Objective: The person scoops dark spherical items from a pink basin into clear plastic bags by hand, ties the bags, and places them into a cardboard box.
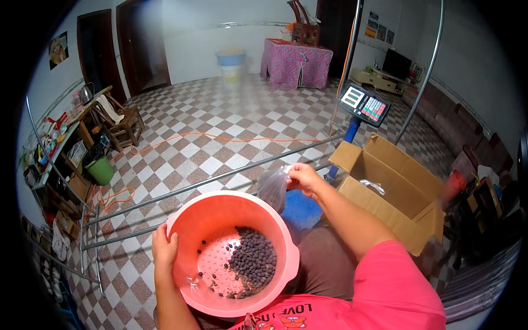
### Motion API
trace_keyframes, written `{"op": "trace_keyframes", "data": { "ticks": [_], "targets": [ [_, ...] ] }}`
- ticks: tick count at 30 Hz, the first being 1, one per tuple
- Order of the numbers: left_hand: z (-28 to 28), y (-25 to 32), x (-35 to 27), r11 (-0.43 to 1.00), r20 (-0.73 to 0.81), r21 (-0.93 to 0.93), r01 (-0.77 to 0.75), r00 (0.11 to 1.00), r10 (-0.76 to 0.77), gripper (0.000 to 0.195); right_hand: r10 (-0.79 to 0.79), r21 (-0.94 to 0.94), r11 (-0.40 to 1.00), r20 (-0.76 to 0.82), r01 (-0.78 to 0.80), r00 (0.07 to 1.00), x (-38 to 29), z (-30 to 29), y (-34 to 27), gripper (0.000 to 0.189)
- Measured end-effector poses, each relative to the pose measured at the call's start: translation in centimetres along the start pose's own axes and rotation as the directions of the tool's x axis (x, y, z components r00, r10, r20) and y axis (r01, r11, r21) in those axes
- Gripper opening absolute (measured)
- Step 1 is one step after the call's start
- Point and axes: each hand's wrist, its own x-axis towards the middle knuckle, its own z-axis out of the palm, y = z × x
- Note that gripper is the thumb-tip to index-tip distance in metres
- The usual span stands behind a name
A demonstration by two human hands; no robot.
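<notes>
A pink plastic basin (222,206) rests on my lap, tilted so that its inside faces me. Dark round berries or nuts (253,258) are heaped along the right of its bottom, with a few strays on the left and small brown debris below. My left hand (165,246) grips the basin's left rim, thumb on the inside. Beyond the far right rim, my right hand (304,178) pinches the top of a clear plastic bag (273,192), which hangs down and looks to contain nothing. Under that hand shows a blue surface (303,209), partly covered by the basin and bag.
An open cardboard box (404,181) with clear plastic (372,186) inside stands at my right. Behind it rises a scale's keypad display (363,105) on a blue post. Metal rails (214,179) cross the tiled floor before me. An orange cable (231,139) lies beyond them.
</notes>
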Motion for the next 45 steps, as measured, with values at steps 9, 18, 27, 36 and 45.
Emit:
{"op": "trace_keyframes", "data": {
  "ticks": [9,18,27,36,45],
  "targets": [
    [0.3,-0.4,0.0,1.0,-0.033,-0.026,-0.017,0.999,0.016,0.042,-0.307,0.062,0.952,0.141,0.301,0.941,-7.5,-2.9,-18.0,0.004],
    [0.3,-0.8,0.2,1.0,-0.029,0.014,-0.018,0.999,0.019,0.041,-0.425,-0.106,0.904,-0.15,0.413,0.892,-16.0,-13.1,-23.7,0.003],
    [0.5,-2.0,0.4,0.999,-0.043,-0.041,-0.018,0.999,0.016,0.04,-0.191,-0.271,0.959,-0.417,0.079,0.889,-18.2,-22.8,-18.4,0.003],
    [0.3,-1.1,0.3,1.0,-0.028,-0.006,-0.015,0.999,0.015,0.038,0.082,-0.041,0.989,-0.652,-0.144,0.753,-13.9,-25.6,-7.9,0.008],
    [0.0,-1.5,0.2,0.998,-0.03,-0.05,-0.035,0.999,0.033,0.038,0.18,-0.265,0.874,-0.601,-0.406,0.779,-12.0,-23.5,-3.4,0.006]
  ]
}}
